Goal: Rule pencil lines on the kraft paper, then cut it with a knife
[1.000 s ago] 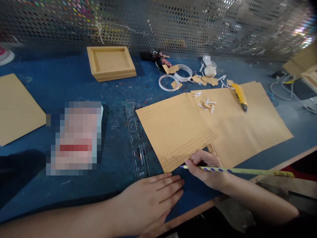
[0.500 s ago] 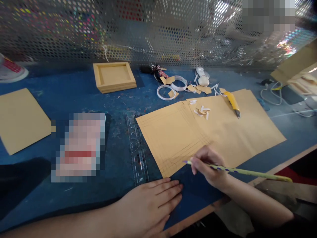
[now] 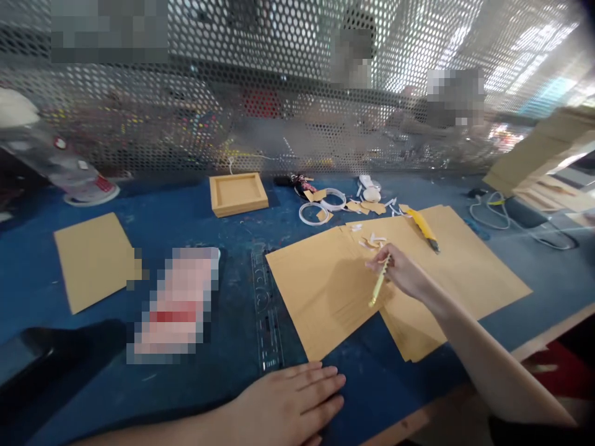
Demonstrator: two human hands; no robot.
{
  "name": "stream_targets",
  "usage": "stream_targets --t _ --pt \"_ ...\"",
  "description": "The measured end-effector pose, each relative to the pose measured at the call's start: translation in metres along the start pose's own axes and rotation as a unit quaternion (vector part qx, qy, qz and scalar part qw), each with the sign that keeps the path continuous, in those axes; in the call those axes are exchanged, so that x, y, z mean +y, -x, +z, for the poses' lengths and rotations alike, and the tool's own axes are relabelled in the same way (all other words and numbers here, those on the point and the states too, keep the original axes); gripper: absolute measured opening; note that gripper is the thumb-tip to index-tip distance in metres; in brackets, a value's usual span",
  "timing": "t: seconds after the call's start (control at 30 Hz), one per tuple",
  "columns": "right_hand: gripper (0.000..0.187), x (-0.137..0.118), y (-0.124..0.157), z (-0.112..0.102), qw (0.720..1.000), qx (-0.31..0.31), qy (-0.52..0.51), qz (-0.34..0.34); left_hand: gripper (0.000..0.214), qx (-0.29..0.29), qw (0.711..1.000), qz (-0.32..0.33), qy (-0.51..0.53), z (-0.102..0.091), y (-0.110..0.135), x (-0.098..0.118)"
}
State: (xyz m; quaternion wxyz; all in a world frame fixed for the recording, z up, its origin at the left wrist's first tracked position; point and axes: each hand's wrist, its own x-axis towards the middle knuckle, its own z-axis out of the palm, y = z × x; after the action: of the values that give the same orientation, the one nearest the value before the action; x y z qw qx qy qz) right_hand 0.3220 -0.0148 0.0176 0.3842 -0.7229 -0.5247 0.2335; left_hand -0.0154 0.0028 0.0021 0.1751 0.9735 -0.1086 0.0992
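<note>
My left hand (image 3: 290, 399) lies flat on the blue tabletop, fingers stretched out, by the near corner of a brown cardboard sheet (image 3: 320, 279). Faint pencil lines run on that sheet. My right hand (image 3: 395, 267) is closed round a yellow-green pencil (image 3: 379, 284) above the sheet's right part, with one end of the pencil pointing down toward me. Near its fingers lie small white and brown scraps (image 3: 372, 240). Under and to the right of the sheet are larger brown sheets (image 3: 465, 272), with a yellow utility knife (image 3: 423, 230) resting on them. A clear stencil ruler (image 3: 264, 303) lies left of the sheet.
At the back stand a shallow cardboard box (image 3: 239, 193), rolls of tape (image 3: 313, 214) and a white earphone case (image 3: 370, 191). A pixelated phone-shaped thing (image 3: 179, 303), another cardboard piece (image 3: 95, 263) and a bottle (image 3: 81, 173) are at left. Perforated metal screen (image 3: 288, 136) closes the back.
My right hand has moved up and away from the sheet's near edge toward the scraps, turning the pencil. My left hand stays flat. The camera view has tilted up.
</note>
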Motion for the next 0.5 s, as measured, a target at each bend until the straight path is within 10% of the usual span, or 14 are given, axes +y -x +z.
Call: stream_targets --t 0.5 --pt "0.024 -0.002 0.000 -0.007 0.999 -0.038 0.006 0.001 0.029 0.065 0.990 0.041 -0.118 0.026 0.001 -0.009"
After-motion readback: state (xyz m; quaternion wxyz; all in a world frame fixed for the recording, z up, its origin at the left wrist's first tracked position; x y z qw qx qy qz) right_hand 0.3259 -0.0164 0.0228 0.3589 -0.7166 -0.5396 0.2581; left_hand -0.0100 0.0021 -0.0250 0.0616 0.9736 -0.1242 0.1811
